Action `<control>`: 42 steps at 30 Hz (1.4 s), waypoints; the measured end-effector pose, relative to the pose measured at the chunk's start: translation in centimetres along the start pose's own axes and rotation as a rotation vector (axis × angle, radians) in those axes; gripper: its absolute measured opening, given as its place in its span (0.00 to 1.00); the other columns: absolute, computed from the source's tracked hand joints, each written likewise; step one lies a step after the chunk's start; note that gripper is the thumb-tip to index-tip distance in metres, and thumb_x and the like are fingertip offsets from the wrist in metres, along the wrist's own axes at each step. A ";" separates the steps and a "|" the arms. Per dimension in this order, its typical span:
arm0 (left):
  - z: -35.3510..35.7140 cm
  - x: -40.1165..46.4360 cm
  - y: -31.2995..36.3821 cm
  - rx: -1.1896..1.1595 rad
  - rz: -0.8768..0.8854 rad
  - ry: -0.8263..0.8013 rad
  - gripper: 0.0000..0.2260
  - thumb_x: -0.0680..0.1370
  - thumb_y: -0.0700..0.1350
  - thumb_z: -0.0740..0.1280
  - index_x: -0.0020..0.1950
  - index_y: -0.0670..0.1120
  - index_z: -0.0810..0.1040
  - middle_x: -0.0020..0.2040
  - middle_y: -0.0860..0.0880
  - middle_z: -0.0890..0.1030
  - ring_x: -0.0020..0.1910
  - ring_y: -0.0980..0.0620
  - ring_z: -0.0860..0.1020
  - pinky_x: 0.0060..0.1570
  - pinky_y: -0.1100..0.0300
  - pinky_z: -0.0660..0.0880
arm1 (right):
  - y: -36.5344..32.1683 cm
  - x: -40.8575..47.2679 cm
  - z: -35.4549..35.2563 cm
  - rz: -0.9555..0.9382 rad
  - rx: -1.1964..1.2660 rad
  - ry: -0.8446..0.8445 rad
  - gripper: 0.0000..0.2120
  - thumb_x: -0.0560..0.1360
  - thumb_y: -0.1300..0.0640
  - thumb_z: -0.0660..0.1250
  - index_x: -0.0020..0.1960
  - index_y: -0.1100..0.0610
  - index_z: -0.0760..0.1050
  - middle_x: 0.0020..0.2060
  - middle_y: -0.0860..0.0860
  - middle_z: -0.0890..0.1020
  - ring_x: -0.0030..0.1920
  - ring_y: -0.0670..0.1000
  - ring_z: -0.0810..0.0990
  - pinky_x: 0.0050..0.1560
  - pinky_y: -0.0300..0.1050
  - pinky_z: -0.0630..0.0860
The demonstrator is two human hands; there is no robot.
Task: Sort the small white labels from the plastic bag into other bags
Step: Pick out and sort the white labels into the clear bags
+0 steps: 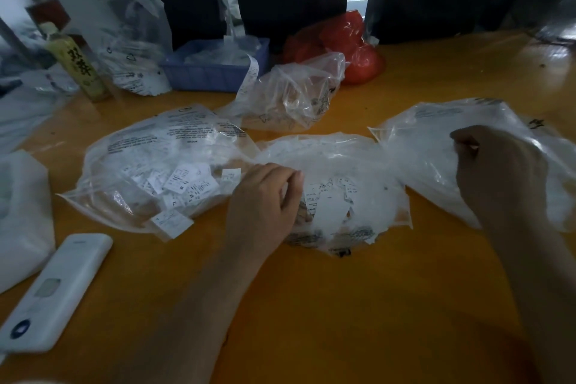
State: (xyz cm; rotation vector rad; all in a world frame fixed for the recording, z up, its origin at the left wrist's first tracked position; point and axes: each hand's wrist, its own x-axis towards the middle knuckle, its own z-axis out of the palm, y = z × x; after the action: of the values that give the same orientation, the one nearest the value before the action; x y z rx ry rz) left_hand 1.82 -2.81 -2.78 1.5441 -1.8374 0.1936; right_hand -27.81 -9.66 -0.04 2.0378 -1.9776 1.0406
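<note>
Three clear plastic bags lie on the orange table. The left bag (149, 165) holds several small white labels (184, 181). The middle bag (343, 165) also holds white labels (330, 209). My left hand (265, 206) rests at the middle bag's left edge, fingers curled and pinching the plastic or a label there. My right hand (495, 174) is over the right bag (442, 140), fingertips pinched together on something small; what it holds is too small to tell.
A white remote-like device (59, 290) lies at front left. Behind stand a blue basket (215, 68), a bottle (74, 62), a crumpled clear bag (299, 93), a red bag (349, 44) and another clear bag (137, 44). A white object (21, 212) sits at the left edge.
</note>
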 end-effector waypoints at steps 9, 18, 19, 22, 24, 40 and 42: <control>0.6 -0.6 2.2 -0.828 -0.413 -0.294 0.25 0.79 0.70 0.57 0.69 0.58 0.77 0.55 0.62 0.85 0.52 0.60 0.84 0.45 0.67 0.79 | -7.9 -5.3 1.6 -0.271 0.754 -0.105 0.12 0.76 0.65 0.73 0.58 0.58 0.79 0.52 0.49 0.79 0.43 0.46 0.82 0.45 0.35 0.79; 1.1 -0.8 2.2 -1.012 -0.534 -0.358 0.21 0.75 0.66 0.71 0.60 0.54 0.84 0.51 0.52 0.88 0.50 0.52 0.87 0.53 0.58 0.84 | -8.5 -6.2 3.4 -0.301 0.702 -0.189 0.15 0.76 0.63 0.73 0.61 0.56 0.79 0.56 0.45 0.76 0.47 0.42 0.81 0.50 0.33 0.79; 1.2 -0.9 2.2 -1.018 -0.538 -0.343 0.17 0.77 0.63 0.72 0.58 0.53 0.85 0.51 0.51 0.88 0.50 0.51 0.87 0.52 0.60 0.83 | -8.5 -6.2 3.5 -0.284 0.690 -0.190 0.15 0.76 0.64 0.74 0.61 0.56 0.79 0.56 0.45 0.76 0.47 0.42 0.80 0.50 0.34 0.79; 1.6 -1.0 2.0 -1.018 -0.564 -0.271 0.07 0.82 0.53 0.72 0.54 0.51 0.87 0.48 0.50 0.89 0.48 0.51 0.87 0.49 0.62 0.82 | -8.4 -6.1 3.5 -0.221 0.691 -0.226 0.19 0.76 0.62 0.74 0.64 0.53 0.76 0.56 0.45 0.78 0.47 0.43 0.81 0.50 0.39 0.81; 1.6 -0.9 2.0 -1.049 -0.599 -0.245 0.06 0.82 0.51 0.71 0.53 0.52 0.88 0.49 0.50 0.89 0.49 0.51 0.87 0.48 0.63 0.82 | -8.4 -6.1 3.4 -0.119 0.762 -0.303 0.23 0.76 0.56 0.74 0.69 0.50 0.72 0.57 0.42 0.78 0.47 0.43 0.83 0.47 0.40 0.81; 1.6 -0.7 0.8 -1.254 -0.756 -0.119 0.05 0.74 0.46 0.77 0.50 0.50 0.88 0.51 0.44 0.89 0.50 0.46 0.88 0.38 0.60 0.83 | -7.4 -5.5 4.5 -0.203 0.369 -0.379 0.10 0.83 0.52 0.65 0.61 0.53 0.81 0.49 0.46 0.84 0.45 0.44 0.81 0.45 0.34 0.74; 1.5 -0.5 0.6 -1.378 -0.808 -0.067 0.08 0.72 0.42 0.77 0.50 0.45 0.87 0.51 0.41 0.88 0.50 0.46 0.88 0.41 0.62 0.83 | -7.4 -5.4 4.8 -0.258 0.234 -0.411 0.13 0.82 0.52 0.67 0.64 0.53 0.80 0.57 0.50 0.83 0.51 0.50 0.81 0.50 0.41 0.74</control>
State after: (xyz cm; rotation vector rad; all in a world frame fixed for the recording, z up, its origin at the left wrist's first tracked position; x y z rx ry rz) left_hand 0.64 -3.09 -4.01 1.0459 -0.7721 -1.2291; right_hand -18.74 -6.59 -3.86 2.7330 -1.7443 0.8884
